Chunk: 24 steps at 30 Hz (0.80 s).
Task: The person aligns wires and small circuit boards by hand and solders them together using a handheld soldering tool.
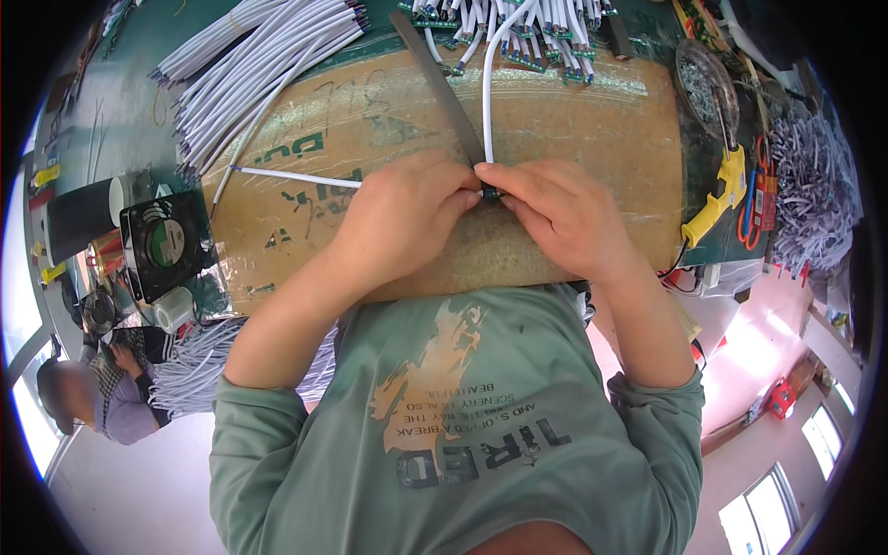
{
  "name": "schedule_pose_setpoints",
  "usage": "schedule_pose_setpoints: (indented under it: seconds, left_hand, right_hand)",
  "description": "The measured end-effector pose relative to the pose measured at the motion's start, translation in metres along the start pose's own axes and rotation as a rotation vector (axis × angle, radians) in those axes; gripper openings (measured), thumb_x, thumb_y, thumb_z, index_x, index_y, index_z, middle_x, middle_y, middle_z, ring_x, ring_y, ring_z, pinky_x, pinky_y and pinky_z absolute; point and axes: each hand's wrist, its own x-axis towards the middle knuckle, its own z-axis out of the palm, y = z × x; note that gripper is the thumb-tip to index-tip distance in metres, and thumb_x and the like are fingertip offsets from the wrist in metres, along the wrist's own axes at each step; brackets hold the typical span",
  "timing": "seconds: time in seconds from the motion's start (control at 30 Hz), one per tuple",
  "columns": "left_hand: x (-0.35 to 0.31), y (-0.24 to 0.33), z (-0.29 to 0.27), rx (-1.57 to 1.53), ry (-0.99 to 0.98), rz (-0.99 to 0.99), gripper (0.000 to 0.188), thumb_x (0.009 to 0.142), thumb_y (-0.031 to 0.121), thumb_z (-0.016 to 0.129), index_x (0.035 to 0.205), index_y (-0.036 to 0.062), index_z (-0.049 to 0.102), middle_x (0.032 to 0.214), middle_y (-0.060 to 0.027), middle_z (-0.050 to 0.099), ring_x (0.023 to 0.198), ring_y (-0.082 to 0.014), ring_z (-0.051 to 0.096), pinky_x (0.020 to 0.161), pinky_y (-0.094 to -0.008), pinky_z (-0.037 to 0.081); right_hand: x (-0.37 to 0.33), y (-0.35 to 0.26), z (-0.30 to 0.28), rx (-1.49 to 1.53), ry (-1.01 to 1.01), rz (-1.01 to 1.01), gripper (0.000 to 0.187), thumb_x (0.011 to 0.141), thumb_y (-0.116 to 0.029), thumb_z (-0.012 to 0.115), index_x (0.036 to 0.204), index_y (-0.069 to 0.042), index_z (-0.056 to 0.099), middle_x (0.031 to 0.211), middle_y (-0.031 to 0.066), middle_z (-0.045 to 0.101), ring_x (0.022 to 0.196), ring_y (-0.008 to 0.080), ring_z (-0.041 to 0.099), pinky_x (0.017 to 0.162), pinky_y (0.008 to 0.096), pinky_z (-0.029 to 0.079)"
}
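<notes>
1. Head view, your hands: your left hand (407, 208) and right hand (564, 213) meet near the middle of the cardboard sheet (592, 120), fingertips pinched together around a small dark piece (489, 191). Your fingers cover most of it, so you cannot tell exactly how it is gripped.
2. Around it, an upright white cable (489, 102) runs from your fingers to the far pile, a second white cable (301, 178) passes out of sight behind your left hand, and a dark grey strip (435, 79) slants down to your fingertips.
3. Progress, as a judgement: this piece looks unfinished. The cables with green boards (555, 32) seem further along; the plain cable bundle (250, 102) seems left to work on. No count can be made.
4. Edges and room: the cardboard's near edge lies against your shirt (518, 370). Its left edge sits beside a black fan (165, 243), its right edge near a yellow tool (720, 199) on the tabletop (139, 92). Open cardboard flanks both hands; the far side is crowded.
</notes>
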Motion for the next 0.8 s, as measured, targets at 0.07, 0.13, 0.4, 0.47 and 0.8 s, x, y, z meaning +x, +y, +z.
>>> schedule_pose_setpoints:
  seconds: [0.07, 0.13, 0.4, 0.47, 0.8]
  left_hand:
    - [0.0007, 0.0, 0.0003, -0.007, -0.001, 0.003, 0.013, 0.088, 0.013, 0.069, 0.097, 0.0051, 0.07, 0.093, -0.0118, 0.067, 0.088, -0.0344, 0.066, 0.076, -0.0424, 0.053]
    - [0.0012, 0.0001, 0.0005, 0.006, 0.029, 0.05, 0.012, 0.088, 0.012, 0.069, 0.097, 0.0049, 0.07, 0.092, -0.0118, 0.067, 0.088, -0.034, 0.066, 0.075, -0.042, 0.053]
    - [0.001, -0.001, 0.0015, -0.012, 0.045, 0.086, 0.012, 0.086, 0.01, 0.071, 0.097, 0.0053, 0.071, 0.091, -0.0111, 0.067, 0.086, -0.0324, 0.067, 0.074, -0.0407, 0.053]
    - [0.0011, -0.0007, 0.0015, -0.014, 0.049, 0.092, 0.012, 0.086, 0.01, 0.071, 0.097, 0.0053, 0.071, 0.09, -0.0108, 0.067, 0.086, -0.0322, 0.067, 0.074, -0.0406, 0.053]
    - [0.0044, -0.0013, 0.0028, -0.023, 0.058, 0.066, 0.013, 0.084, 0.009, 0.072, 0.097, 0.0054, 0.072, 0.09, -0.0105, 0.068, 0.084, -0.0316, 0.067, 0.072, -0.0394, 0.054]
  right_hand:
    - [0.001, -0.0003, -0.0014, -0.007, -0.007, -0.001, 0.052, 0.081, -0.001, 0.066, 0.13, -0.018, 0.065, 0.096, 0.0053, 0.069, 0.088, 0.0287, 0.067, 0.076, 0.0402, 0.052]
    - [0.0018, -0.0008, -0.0018, -0.014, 0.008, -0.01, 0.05, 0.081, -0.002, 0.066, 0.129, -0.017, 0.065, 0.096, 0.0051, 0.069, 0.089, 0.0286, 0.067, 0.076, 0.0403, 0.052]
    - [0.0008, -0.0037, -0.0014, -0.016, -0.015, 0.056, 0.046, 0.083, -0.003, 0.07, 0.127, -0.017, 0.067, 0.101, 0.005, 0.07, 0.092, 0.0285, 0.067, 0.077, 0.039, 0.054]
    - [-0.0006, -0.0042, 0.0, -0.006, 0.001, 0.069, 0.048, 0.083, -0.003, 0.066, 0.129, -0.018, 0.065, 0.098, 0.0046, 0.069, 0.092, 0.0288, 0.066, 0.076, 0.0402, 0.053]
    - [-0.0019, -0.0082, -0.0006, 0.029, -0.006, 0.166, 0.04, 0.087, -0.008, 0.068, 0.126, -0.017, 0.066, 0.102, 0.0057, 0.068, 0.095, 0.0296, 0.066, 0.077, 0.0408, 0.054]
